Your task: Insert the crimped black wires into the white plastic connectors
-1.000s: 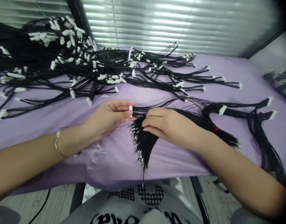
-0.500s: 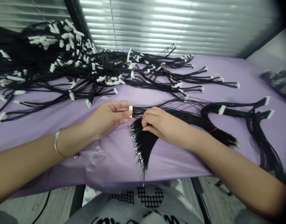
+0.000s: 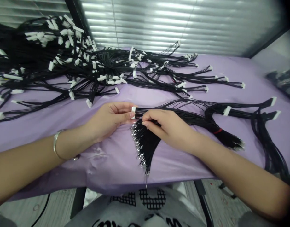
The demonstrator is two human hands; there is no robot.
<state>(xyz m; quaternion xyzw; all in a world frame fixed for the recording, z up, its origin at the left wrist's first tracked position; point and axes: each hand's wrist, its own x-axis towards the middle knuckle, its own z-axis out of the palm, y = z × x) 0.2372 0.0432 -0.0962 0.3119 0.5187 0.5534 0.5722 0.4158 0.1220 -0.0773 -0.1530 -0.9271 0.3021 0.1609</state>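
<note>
My left hand (image 3: 109, 119) pinches a small white connector (image 3: 133, 111) between thumb and fingers, with black wires running from it to the right. My right hand (image 3: 170, 126) rests on a fanned bundle of black wires with metal tips (image 3: 143, 146) and pinches one wire close to the connector. The bundle is tied by a red band (image 3: 218, 130) to the right of my wrist. A silver bracelet (image 3: 55, 148) is on my left wrist.
A purple cloth (image 3: 64, 123) covers the table. A large heap of black wire harnesses with white connectors (image 3: 71, 63) fills the back left. More looped harnesses (image 3: 258, 116) lie at the right. Blinds (image 3: 171, 25) are behind; the table's front edge is near my lap.
My right hand's fingers have shifted slightly left along the wires toward the connector and closed into a pinch. My left hand has stayed in place.
</note>
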